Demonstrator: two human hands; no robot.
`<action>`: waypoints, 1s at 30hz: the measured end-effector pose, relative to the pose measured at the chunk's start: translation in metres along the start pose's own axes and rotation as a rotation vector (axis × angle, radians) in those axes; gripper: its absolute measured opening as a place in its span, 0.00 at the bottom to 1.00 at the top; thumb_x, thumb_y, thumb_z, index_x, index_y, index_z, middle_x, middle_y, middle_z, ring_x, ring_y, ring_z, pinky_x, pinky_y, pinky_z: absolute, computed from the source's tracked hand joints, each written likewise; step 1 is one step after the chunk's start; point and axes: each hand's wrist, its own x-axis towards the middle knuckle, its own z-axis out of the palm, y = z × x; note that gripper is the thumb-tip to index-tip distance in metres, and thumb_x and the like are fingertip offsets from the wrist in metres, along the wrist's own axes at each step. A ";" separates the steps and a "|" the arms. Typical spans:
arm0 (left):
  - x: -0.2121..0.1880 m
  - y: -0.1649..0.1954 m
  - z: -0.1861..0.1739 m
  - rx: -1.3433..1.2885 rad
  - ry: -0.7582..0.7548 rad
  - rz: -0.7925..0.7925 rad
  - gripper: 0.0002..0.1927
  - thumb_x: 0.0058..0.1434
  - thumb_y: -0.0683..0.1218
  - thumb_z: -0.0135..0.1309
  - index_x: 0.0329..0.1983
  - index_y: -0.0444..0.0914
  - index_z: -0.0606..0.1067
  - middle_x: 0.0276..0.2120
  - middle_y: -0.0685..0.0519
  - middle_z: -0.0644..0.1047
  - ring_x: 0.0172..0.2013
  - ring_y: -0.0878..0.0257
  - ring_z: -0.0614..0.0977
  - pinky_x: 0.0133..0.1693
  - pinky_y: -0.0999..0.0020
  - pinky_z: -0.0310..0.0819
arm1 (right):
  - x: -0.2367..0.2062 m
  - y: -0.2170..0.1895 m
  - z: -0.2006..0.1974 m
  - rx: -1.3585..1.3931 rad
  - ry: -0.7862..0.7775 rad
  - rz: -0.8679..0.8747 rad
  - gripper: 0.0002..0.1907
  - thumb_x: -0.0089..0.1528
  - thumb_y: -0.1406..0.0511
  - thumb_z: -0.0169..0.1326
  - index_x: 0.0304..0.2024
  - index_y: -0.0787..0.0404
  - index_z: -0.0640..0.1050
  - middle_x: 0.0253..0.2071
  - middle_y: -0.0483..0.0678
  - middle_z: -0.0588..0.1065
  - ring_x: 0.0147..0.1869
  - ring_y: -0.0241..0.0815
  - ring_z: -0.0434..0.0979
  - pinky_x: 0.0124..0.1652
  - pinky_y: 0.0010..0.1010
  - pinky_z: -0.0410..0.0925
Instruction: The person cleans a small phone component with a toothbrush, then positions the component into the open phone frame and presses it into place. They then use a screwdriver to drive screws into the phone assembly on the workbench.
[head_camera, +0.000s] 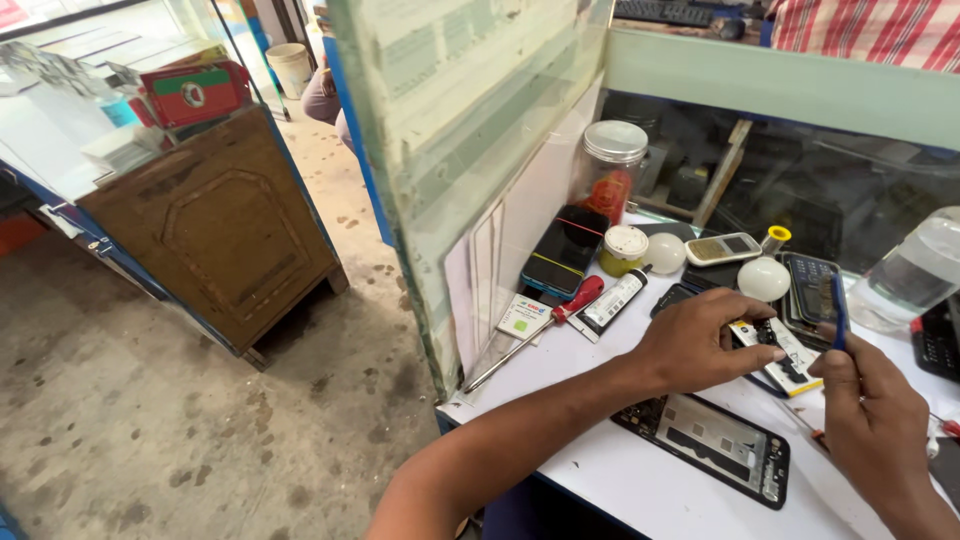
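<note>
The work looks partway through, as far as can be judged: an opened phone (715, 445) lies flat on the white bench (620, 480) near its front edge with its back cover off, its inner frame and small circuit parts bare, while a separate flat piece, apparently a phone battery (775, 355) with a white and yellow label, sits apart from it at about one o'clock of that phone; nothing shows the two joined, so refitting appears still to be done. The left hand (700, 345) rests palm down on the bench, its fingers curled and pressed onto the left end of the battery, which sticks out from under the fingertips toward three o'clock. The right hand (870, 415) sits at about four o'clock of the battery, its fingers closed together around a thin blue tool (838, 312) that stands nearly upright, its tip rising toward twelve o'clock; whether the lower end of the tool touches the battery cannot be told. The opened phone lies below both hands, at about six o'clock of the left hand and well clear of its fingers. Beyond the hands, toward eleven o'clock, lie a red-handled screwdriver (540, 325), a white tube (612, 302) and a dark smartphone (563, 250), with a clear jar (610, 170) behind them
</note>
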 end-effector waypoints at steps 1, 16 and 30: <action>-0.011 0.013 -0.008 -0.001 0.001 0.001 0.27 0.59 0.60 0.61 0.58 0.42 0.79 0.48 0.52 0.79 0.33 0.65 0.83 0.39 0.68 0.79 | -0.010 -0.010 -0.005 -0.063 0.011 -0.076 0.15 0.76 0.63 0.48 0.61 0.63 0.76 0.38 0.47 0.78 0.41 0.37 0.72 0.43 0.32 0.67; -0.166 0.148 -0.127 -0.111 0.023 0.072 0.27 0.59 0.57 0.63 0.59 0.42 0.78 0.50 0.54 0.79 0.32 0.67 0.81 0.37 0.71 0.78 | -0.157 -0.212 -0.053 -0.216 0.063 -0.043 0.12 0.72 0.64 0.51 0.53 0.64 0.78 0.38 0.50 0.76 0.32 0.44 0.77 0.33 0.36 0.70; -0.107 0.098 -0.140 -0.225 -0.099 0.144 0.24 0.60 0.47 0.66 0.60 0.40 0.76 0.51 0.52 0.78 0.33 0.68 0.78 0.36 0.73 0.76 | -0.096 -0.205 -0.029 -0.112 -0.048 0.110 0.11 0.70 0.64 0.51 0.51 0.63 0.76 0.35 0.49 0.82 0.23 0.40 0.79 0.26 0.33 0.70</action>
